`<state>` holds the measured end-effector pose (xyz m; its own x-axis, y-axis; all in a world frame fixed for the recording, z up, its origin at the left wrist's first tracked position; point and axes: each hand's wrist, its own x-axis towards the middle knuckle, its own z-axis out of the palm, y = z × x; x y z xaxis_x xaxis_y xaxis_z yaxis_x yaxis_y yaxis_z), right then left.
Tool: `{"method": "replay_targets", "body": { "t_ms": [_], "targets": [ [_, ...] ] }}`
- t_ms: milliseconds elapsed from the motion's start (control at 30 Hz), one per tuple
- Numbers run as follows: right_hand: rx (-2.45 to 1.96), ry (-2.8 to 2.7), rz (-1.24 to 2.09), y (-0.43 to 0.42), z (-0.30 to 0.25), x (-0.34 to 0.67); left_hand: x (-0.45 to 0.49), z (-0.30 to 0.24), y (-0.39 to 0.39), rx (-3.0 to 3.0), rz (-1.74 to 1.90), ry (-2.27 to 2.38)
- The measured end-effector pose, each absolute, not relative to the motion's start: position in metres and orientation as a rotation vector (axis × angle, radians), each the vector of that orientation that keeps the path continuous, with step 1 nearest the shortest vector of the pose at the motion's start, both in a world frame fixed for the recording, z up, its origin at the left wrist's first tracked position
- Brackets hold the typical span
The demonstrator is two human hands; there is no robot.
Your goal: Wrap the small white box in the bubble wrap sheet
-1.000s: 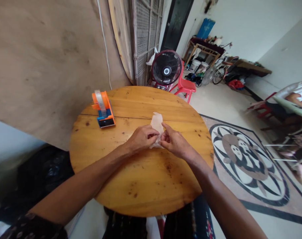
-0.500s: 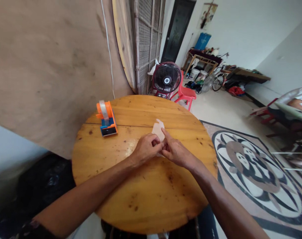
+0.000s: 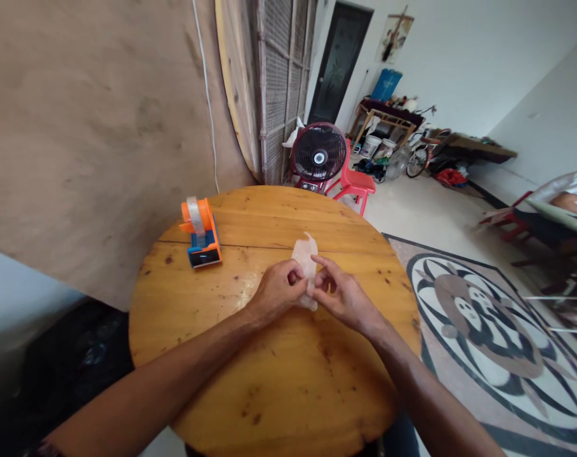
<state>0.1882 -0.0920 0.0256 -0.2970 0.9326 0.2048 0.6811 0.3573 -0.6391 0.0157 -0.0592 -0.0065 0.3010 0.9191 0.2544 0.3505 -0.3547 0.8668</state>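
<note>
A thin, pale pinkish-white sheet [image 3: 306, 252], crumpled at its lower end, is between my hands above the middle of the round table. I cannot tell if it is paper or plastic. On its left edge my left hand [image 3: 281, 284] closes in a pinch, thumb against curled fingers. My right hand [image 3: 341, 292] pinches the lower right part with thumb and bent fingers, its index finger stretched along the sheet's edge. The fingers hide part of the sheet's middle.
An orange and blue tape dispenser [image 3: 201, 233] with a roll of clear tape stands at the left of the wooden table [image 3: 288, 387]. Beyond the far edge are a fan [image 3: 319, 152] and a red chair [image 3: 357, 181]. At far right sits another person [image 3: 574, 200].
My hands have moved slightly apart, showing more of the sheet and its crumpled lower end. The right fingers have shifted off the left hand's fingertips.
</note>
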Motion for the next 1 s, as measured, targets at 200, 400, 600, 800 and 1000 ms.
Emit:
{"method": "replay_targets", "body": {
  "t_ms": [200,400,600,800,1000],
  "targets": [
    [-1.231,-2.174,0.359,-0.064,0.018,0.200,0.013,-0.007,-0.059,1.836,0.978,1.115],
    [-1.238,-2.254,0.308,-0.054,0.006,0.198,0.011,-0.009,-0.059,2.073,0.959,1.132],
    [-1.252,-2.235,0.309,-0.050,-0.003,0.199,0.010,-0.015,-0.058,2.364,1.143,1.082],
    [-1.216,-2.173,0.387,-0.044,0.000,0.206,0.013,-0.018,-0.053,2.440,1.151,0.905],
    [-1.348,-1.838,0.514,0.004,0.018,0.223,0.013,-0.019,-0.051,2.418,1.137,0.918]
  ]
}}
